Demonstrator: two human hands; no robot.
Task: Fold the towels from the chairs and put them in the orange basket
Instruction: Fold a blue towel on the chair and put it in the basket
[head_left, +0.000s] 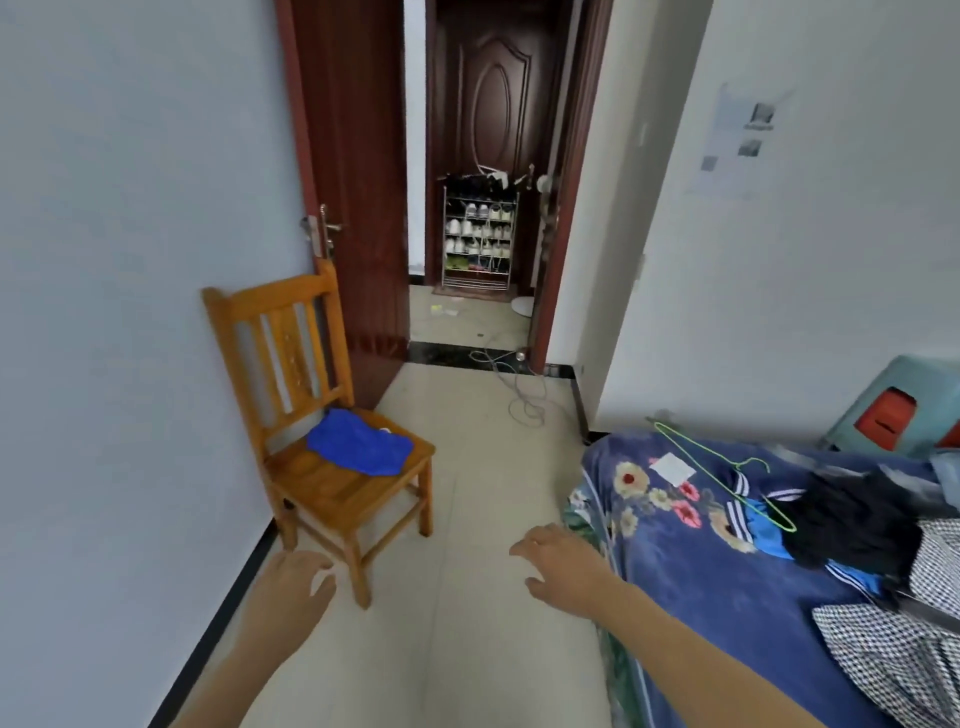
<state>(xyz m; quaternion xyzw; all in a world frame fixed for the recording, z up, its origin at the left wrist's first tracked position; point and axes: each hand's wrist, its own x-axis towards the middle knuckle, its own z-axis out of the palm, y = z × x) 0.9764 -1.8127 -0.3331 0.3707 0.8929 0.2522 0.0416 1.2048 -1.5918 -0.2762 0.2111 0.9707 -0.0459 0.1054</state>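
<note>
A crumpled blue towel (358, 441) lies on the seat of a wooden chair (322, 483) that stands against the left wall. My left hand (293, 582) hovers low in front of the chair's near leg, fingers relaxed, holding nothing. My right hand (558, 564) is stretched out over the floor beside the bed's corner, fingers loosely spread and empty. Both hands are well short of the towel. An orange basket-like thing (885, 418) shows through a cut-out in a pale green stool at the far right, mostly hidden.
A bed with a blue floral blanket (691, 561) fills the right side, with clothes, a green hanger (727, 475) and a white paper on it. Tiled floor runs between chair and bed. A cable (522, 395) lies by the open doorway; a shoe rack (480, 236) stands beyond.
</note>
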